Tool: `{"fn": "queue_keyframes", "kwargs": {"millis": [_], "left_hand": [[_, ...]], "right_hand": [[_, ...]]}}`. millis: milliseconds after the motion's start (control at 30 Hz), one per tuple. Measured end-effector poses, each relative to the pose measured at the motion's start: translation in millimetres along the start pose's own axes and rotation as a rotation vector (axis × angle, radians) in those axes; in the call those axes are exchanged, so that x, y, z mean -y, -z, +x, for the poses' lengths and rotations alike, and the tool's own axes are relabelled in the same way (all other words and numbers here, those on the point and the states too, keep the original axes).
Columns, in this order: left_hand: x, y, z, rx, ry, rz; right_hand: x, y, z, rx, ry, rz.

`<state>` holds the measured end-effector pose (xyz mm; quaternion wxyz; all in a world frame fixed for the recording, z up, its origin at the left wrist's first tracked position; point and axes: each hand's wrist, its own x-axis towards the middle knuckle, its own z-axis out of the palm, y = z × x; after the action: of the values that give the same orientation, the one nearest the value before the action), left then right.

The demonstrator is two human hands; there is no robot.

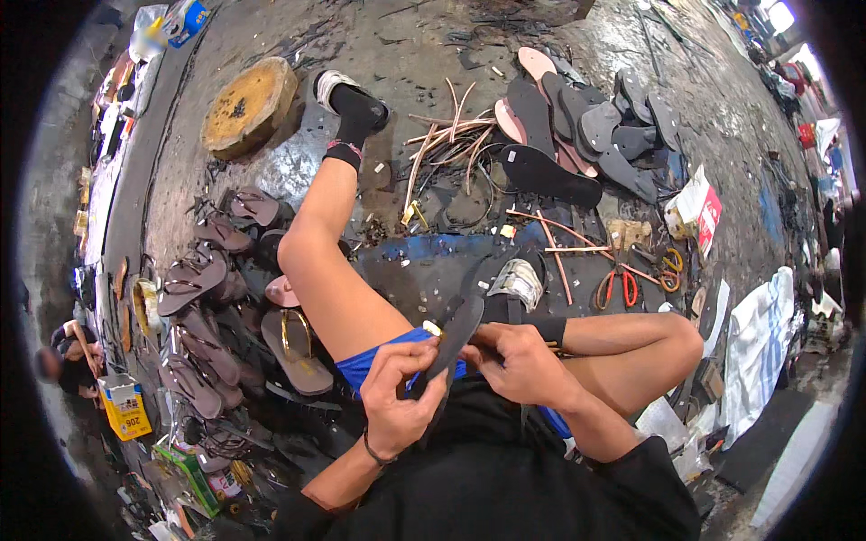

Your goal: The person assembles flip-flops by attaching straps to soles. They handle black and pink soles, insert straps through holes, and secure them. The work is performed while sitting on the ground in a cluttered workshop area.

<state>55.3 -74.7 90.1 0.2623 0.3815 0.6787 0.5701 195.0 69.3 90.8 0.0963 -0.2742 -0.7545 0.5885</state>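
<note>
Grimy concrete floor (379,54); one dark sole (456,335) gripped by left hand (401,397) and right hand (519,361); two red-handled pliers (618,288) nearby.

You have one head view, looking steeply down at your lap and the floor (388,54) beyond, close in, bent at its rim.

A dark sandal sole (458,335), flat and elongated with a rounded toe end, was held up over the lap, tilted so that its upper end pointed away from the body and slightly to the right. A small pale yellowish piece (434,328) showed at its left edge, just above the thumb. The left hand (397,397) gripped its lower part from the left, while the right hand (519,361) pinched it from the right
</note>
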Motion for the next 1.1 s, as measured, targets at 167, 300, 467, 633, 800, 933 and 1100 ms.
{"fn": "queue_keyframes", "kwargs": {"millis": [167, 300, 467, 633, 800, 933, 1100], "left_hand": [[41, -6, -4, 0.162, 0.261, 0.293], [41, -1, 6, 0.395, 0.266, 0.429], [37, 25, 39, 0.5, 0.19, 0.545], [11, 94, 97, 0.743, 0.175, 0.407], [8, 53, 99, 0.415, 0.364, -0.12], [37, -21, 97, -0.063, 0.318, -0.283], [11, -37, 96, -0.048, 0.226, -0.284]], "right_hand": [[-24, 12, 28, -0.244, -0.006, -0.192], [-43, 29, 42, -0.188, -0.034, -0.52], [-56, 52, 48, -0.168, 0.114, -0.666], [-83, 101, 34, -0.405, 0.1, -0.665], [-108, 47, 31, -0.536, -0.306, 0.113], [-35, 0, 31, -0.332, -0.029, -0.051], [-7, 23, 50, -0.396, -0.124, 0.447]]}}
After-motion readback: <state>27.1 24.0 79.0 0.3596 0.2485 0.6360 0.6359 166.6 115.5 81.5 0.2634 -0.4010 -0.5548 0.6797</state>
